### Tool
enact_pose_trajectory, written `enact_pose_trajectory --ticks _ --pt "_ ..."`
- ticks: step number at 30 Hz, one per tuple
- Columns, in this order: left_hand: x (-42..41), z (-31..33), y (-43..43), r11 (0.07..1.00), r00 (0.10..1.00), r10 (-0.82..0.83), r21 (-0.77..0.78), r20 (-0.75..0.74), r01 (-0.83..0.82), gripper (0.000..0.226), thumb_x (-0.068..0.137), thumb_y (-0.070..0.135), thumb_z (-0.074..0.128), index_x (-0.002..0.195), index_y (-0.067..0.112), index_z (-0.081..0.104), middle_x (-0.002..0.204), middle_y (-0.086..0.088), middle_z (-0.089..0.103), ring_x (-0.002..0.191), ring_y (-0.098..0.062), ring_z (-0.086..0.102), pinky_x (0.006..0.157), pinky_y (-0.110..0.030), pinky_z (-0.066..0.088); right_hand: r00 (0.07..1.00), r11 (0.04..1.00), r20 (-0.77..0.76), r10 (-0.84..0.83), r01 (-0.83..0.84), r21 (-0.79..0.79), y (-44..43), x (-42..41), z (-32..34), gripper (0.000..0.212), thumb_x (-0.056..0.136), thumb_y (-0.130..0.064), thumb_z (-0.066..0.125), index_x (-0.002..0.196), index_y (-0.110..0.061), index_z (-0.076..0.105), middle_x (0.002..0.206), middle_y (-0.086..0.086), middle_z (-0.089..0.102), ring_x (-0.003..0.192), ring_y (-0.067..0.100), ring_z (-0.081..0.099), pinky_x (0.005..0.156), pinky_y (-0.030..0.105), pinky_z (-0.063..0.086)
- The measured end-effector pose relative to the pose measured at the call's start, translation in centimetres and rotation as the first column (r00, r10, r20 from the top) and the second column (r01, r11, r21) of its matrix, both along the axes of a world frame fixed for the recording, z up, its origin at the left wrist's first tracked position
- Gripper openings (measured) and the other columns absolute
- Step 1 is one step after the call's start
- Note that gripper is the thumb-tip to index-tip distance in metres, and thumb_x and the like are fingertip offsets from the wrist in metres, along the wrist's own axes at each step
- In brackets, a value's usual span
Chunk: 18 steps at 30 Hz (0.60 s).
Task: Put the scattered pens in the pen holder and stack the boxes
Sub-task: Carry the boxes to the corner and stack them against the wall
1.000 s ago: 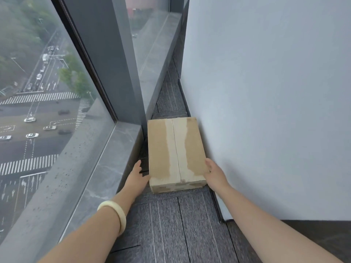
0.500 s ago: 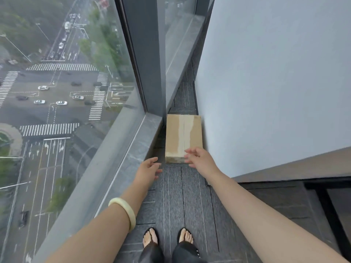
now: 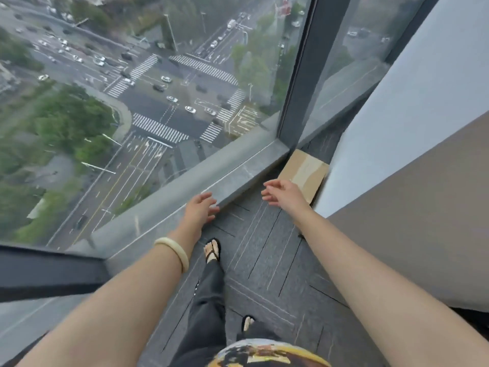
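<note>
A brown cardboard box (image 3: 304,172), taped along its top, lies flat on the dark carpet in the narrow gap between the window sill and the white wall. My right hand (image 3: 284,193) hovers just in front of its near edge, fingers spread, holding nothing. My left hand (image 3: 199,209) is open beside the corner of the grey stone sill, apart from the box. A pale bangle sits on my left wrist. No pens or pen holder are in view.
A grey stone window sill (image 3: 232,173) runs along the left with floor-to-ceiling glass above it. A white wall (image 3: 397,123) and a grey-brown panel (image 3: 423,207) close the right side. My feet in black sandals (image 3: 211,250) stand on the carpet.
Both hands have let go of the box and drawn back from it. The view has pulled away and swung left, so the box looks smaller and farther off.
</note>
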State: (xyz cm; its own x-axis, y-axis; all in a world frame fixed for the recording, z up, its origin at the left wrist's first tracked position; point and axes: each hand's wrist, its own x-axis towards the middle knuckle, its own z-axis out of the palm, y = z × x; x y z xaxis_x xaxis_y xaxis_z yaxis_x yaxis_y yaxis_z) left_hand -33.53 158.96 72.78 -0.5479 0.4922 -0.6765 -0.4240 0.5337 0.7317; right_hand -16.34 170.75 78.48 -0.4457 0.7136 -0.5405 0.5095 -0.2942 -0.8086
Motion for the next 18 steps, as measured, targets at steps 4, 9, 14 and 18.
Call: enact_pose_trajectory --ticks 4,9,14,18 --pt "2.4 2.1 -12.3 0.976 0.974 0.218 0.004 0.058 -0.219 0.035 0.096 0.008 0.045 0.130 0.003 0.047 0.090 -0.002 0.060 0.075 -0.015 0.060 0.060 -0.023 0.046 0.983 0.983 -0.011 0.181 -0.181 -0.036 -8.7 -1.5 2.1 0.020 0.096 -0.011 0.046 0.113 -0.005 0.056 0.098 0.010 0.063 0.071 0.010 0.059 0.067 0.022 0.049" --pt "2.4 5.1 -29.6 0.848 0.848 0.528 0.024 0.048 -0.529 0.032 0.097 0.008 0.042 0.127 0.003 0.050 0.092 -0.004 0.063 0.078 -0.016 0.062 0.065 -0.025 0.048 0.880 0.879 -0.077 0.468 -0.473 -0.064 -21.3 -6.8 5.4 0.012 0.095 -0.010 0.046 0.104 -0.010 0.054 0.087 0.008 0.062 0.066 0.011 0.057 0.064 0.021 0.047" --pt "3.3 7.4 -45.9 0.697 0.699 0.715 0.061 0.023 -0.715 0.031 0.096 0.008 0.041 0.126 0.009 0.051 0.086 -0.002 0.062 0.068 -0.014 0.063 0.043 -0.014 0.048 0.733 0.735 -0.102 0.673 -0.677 -0.017 -36.1 -11.4 7.5 0.015 0.095 -0.012 0.049 0.108 -0.008 0.053 0.077 0.002 0.059 0.063 0.011 0.057 0.060 0.022 0.047" --pt "6.7 9.0 -61.1 0.537 0.544 0.839 0.134 0.011 -0.833 0.021 0.096 0.008 0.042 0.115 0.015 0.049 0.083 -0.001 0.060 0.044 0.001 0.063 0.041 -0.013 0.045 0.591 0.591 -0.092 0.802 -0.806 -0.027 -51.5 -12.8 7.2 0.010 0.094 -0.012 0.048 0.104 -0.011 0.052 0.074 0.002 0.058 0.049 0.004 0.057 0.054 0.019 0.044"
